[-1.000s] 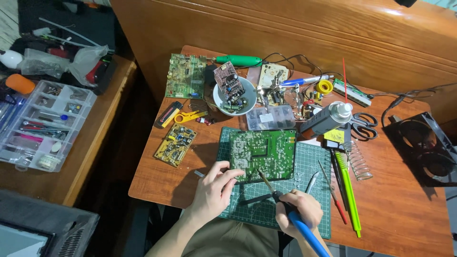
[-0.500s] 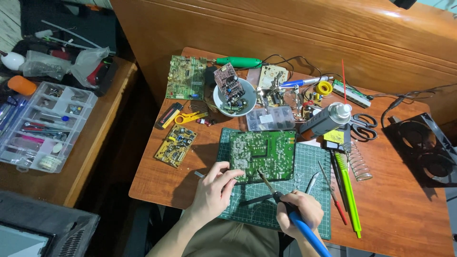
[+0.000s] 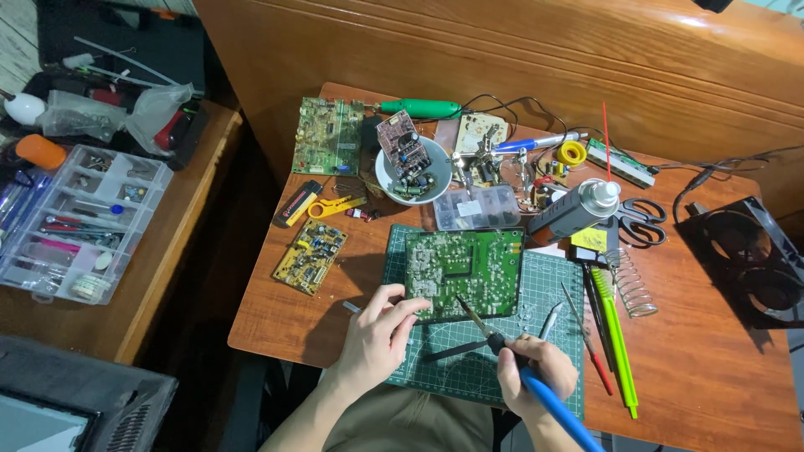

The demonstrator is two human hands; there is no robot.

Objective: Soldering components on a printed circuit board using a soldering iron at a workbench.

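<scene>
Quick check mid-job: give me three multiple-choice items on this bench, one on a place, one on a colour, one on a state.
1. Where does the green circuit board lie?
A. on the cutting mat
B. in the white bowl
C. on the floor

2. What colour is the soldering iron handle?
A. red
B. blue
C. yellow

3. What is the left hand doing?
A. hanging off the table
B. holding scissors
C. touching the board's near edge

Answers: 1 A, the board rests flat on the mat. 2 B, a blue handle shows in the right hand. 3 C, fingers rest on the board's edge.

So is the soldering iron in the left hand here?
No, the right hand grips the blue-handled soldering iron, while the left hand rests on the green circuit board.
</scene>
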